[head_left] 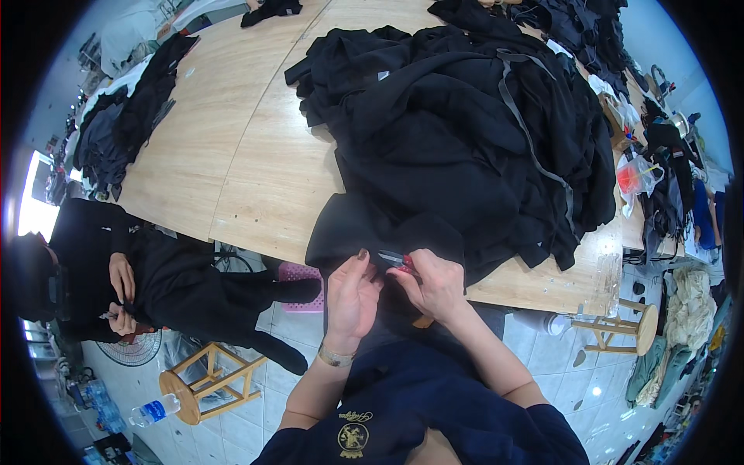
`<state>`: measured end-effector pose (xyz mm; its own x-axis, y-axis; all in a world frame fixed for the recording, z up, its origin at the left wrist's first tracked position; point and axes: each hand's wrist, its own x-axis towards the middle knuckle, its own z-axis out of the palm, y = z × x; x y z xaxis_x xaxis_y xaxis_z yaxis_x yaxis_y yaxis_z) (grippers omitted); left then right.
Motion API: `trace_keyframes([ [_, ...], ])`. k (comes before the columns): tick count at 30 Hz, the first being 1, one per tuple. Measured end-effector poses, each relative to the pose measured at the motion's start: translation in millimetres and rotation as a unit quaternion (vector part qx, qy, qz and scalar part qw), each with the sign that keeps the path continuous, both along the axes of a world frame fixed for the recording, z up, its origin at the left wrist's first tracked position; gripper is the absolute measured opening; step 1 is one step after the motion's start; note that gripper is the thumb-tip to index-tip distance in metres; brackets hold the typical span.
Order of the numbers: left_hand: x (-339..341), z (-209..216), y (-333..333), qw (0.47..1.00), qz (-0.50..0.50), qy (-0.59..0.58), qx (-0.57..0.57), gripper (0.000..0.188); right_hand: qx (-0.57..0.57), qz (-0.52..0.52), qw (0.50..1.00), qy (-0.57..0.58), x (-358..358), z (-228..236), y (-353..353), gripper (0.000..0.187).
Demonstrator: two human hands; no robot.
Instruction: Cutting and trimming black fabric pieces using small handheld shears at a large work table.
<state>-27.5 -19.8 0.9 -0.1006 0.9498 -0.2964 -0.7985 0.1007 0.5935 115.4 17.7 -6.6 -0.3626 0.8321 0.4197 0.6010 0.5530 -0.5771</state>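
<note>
In my right hand (pixel 435 285) is a pair of small thread snips (pixel 390 257) with red handles, its metal blades pointing left toward my other hand. My left hand (pixel 354 293) has its palm turned up and its fingers curled in at the edge of a black garment (pixel 360 225), thumb near the blade tips. This cloth hangs over the front edge of the table and joins a big heap of black garments (pixel 434 132). Any thread between my hands is too fine to make out.
A long grey strip (pixel 521 116) lies across the heap on the wooden table (pixel 256 167). At left another person's hands (pixel 122 279) handle black cloth. Wooden stools (pixel 180 395) stand on the tiled floor, with a pink basket (pixel 301 288) under the table and a plastic bag (pixel 637 177) at right.
</note>
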Motion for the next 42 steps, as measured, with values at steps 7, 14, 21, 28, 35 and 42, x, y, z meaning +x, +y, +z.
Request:
trace_keyframes([
  [7, 5, 5, 0, 1.0, 0.004, 0.026, -0.003, 0.017, 0.038, -0.003, 0.999, 0.006, -2, 0, 3, 0.033],
  [14, 2, 2, -1, 1.0, 0.001, -0.024, -0.008, 0.014, -0.184, -0.016, 0.96, 0.21, -5, 14, -2, 0.022],
  [21, 11, 7, 0, 0.999, -0.012, 0.021, -0.029, 0.012, -0.102, 0.03, 0.965, 0.241, -17, 3, 2, 0.021],
  [28, 5, 7, 2, 0.999, 0.014, -0.042, -0.028, 0.01, -0.224, -0.089, 0.895, 0.374, -13, -4, 4, 0.012],
  [35, 7, 7, 3, 0.999, 0.044, -0.008, -0.007, 0.01, -0.169, -0.034, 0.967, 0.187, -5, 0, -8, 0.023],
  [42, 10, -1, 1, 0.996, 0.062, 0.055, 0.037, 0.012, -0.073, -0.027, 0.994, 0.082, -7, 4, -7, 0.025],
])
